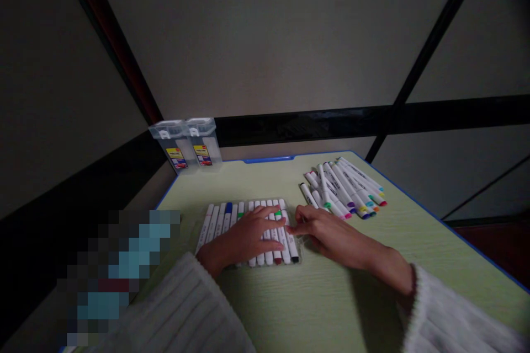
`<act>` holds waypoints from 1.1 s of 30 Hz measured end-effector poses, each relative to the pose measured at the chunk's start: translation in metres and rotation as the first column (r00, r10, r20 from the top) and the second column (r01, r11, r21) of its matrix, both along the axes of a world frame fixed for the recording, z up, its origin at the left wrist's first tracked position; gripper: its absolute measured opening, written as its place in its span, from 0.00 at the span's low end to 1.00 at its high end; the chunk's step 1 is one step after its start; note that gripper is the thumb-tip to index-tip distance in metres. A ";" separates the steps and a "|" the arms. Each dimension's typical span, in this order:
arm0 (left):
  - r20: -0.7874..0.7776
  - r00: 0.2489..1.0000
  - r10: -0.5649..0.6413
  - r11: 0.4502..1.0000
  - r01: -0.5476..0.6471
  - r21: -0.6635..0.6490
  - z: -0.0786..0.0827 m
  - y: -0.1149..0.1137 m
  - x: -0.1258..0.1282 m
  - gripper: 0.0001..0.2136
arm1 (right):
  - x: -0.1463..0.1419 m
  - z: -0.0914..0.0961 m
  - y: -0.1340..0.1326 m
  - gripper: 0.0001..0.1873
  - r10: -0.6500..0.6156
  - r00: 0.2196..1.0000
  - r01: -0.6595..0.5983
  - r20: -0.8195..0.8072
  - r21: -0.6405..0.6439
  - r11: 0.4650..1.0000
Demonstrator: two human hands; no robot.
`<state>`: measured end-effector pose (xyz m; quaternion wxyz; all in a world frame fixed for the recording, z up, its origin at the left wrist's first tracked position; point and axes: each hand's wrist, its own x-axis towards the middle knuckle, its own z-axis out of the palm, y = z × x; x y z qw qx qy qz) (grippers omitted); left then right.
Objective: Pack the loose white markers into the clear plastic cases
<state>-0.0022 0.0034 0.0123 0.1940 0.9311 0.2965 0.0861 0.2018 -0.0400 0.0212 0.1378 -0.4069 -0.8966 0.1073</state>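
A row of several white markers (226, 220) lies side by side in a clear tray (201, 238) near the front of the pale green table (314, 309). My left hand (242, 240) rests flat on top of this row with its fingers spread. My right hand (331, 231) sits just right of the row, its fingertips pressed together at the last marker (292, 248), which has a black end. Whether it grips that marker is unclear. Both arms wear white knitted sleeves.
A loose pile of white markers with coloured caps (345, 190) lies at the back right. Two clear plastic cases (186, 143) stand at the back left corner. The table has a blue edge (269, 159); a wall with dark bars rises behind.
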 end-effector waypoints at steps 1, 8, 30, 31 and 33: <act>0.000 1.000 0.004 1.000 -0.004 0.001 -0.001 0.000 0.000 0.23 | 0.000 0.000 0.000 0.27 0.003 1.000 -0.003 -0.007 0.002 1.000; 0.039 0.999 0.032 0.999 -0.033 0.010 -0.005 0.000 0.001 0.23 | -0.004 -0.005 0.001 0.23 -0.005 0.997 0.006 -0.071 0.008 1.000; 0.059 0.998 0.020 0.997 -0.024 0.069 -0.009 -0.012 -0.008 0.18 | -0.009 -0.007 0.001 0.11 -0.016 0.999 0.014 0.030 0.070 0.997; 0.071 0.997 0.019 0.998 -0.023 0.060 -0.009 -0.013 -0.008 0.18 | -0.009 -0.007 0.001 0.11 -0.015 0.999 0.012 0.034 0.073 0.997; 0.089 0.996 0.017 0.999 -0.020 0.033 -0.008 -0.013 -0.008 0.18 | -0.008 -0.008 0.001 0.11 -0.010 0.999 0.007 0.035 0.085 0.996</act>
